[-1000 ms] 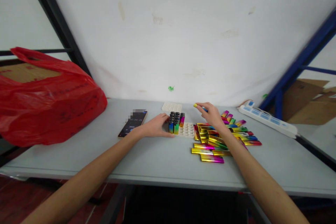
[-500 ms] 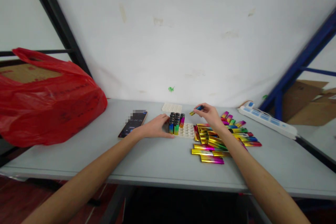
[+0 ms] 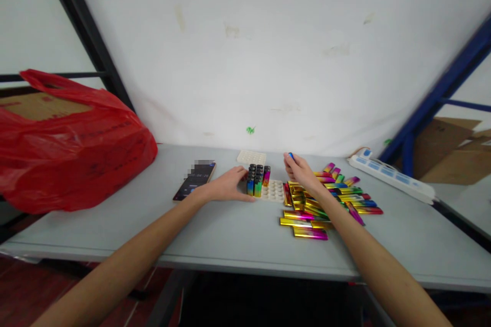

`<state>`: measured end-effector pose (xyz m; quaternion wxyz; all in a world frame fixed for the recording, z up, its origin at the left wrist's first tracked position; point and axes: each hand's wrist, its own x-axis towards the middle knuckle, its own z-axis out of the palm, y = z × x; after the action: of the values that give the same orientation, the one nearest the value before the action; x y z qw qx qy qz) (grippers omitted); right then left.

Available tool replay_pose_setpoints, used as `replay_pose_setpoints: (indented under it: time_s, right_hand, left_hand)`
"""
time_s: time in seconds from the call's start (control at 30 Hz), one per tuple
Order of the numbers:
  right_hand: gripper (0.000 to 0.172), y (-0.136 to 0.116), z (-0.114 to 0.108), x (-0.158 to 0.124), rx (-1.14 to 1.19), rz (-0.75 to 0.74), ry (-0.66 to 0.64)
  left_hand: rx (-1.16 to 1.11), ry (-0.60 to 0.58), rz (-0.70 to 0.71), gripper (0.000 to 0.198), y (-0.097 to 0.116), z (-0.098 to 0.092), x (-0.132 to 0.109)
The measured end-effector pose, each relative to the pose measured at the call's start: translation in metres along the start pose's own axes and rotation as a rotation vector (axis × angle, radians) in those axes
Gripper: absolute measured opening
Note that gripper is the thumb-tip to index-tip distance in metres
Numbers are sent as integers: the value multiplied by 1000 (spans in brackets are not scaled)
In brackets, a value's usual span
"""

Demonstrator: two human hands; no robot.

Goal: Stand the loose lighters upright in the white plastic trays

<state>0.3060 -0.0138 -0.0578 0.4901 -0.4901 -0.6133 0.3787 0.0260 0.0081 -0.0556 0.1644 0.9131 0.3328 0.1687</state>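
Note:
My left hand (image 3: 227, 185) lies against the left edge of a white tray with round holes (image 3: 274, 190), its fingers curled beside it. Several rainbow-coloured lighters (image 3: 258, 179) stand upright in the tray's left part. My right hand (image 3: 300, 171) hovers just right of the tray, fingers closed round one lighter (image 3: 290, 155) whose blue end pokes up above them. Under and right of that hand lies a pile of shiny gold, pink and blue lighters (image 3: 322, 202) flat on the grey table (image 3: 215, 230).
A second white tray (image 3: 251, 157) sits behind the first, near the wall. A dark phone (image 3: 194, 181) lies left of my left hand. A big red plastic bag (image 3: 69, 148) fills the table's left end. A white power strip (image 3: 389, 178) lies at the right.
My right hand has turned the lighter from lying sideways to standing upright and has drawn slightly left toward the tray. My left hand has stayed put.

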Motion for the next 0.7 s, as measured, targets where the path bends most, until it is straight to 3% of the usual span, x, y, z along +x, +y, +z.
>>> replay_pose_setpoints:
  time_s: [0.13,0.23,0.4,0.57,0.7]
  right_hand:
    - [61,-1,0,-1,-299,-89,151]
    - [57,-3,3,-4,-421,-129,184]
    - [42,-7,11,-8,-492,-207,163]
    - [46,-17,14,-13,-526,-259,124]
    - [43,-28,11,-20,-571,-274,3]
  left_hand:
    - [-8,-4,-3,76,1,-1,0]
    - [-3,-13,-11,74,2,-1,0]
    - [9,-19,-11,75,2,-1,0]
    - [12,-11,-11,73,1,0,0]
    - [16,-19,-14,72,2,-1,0]
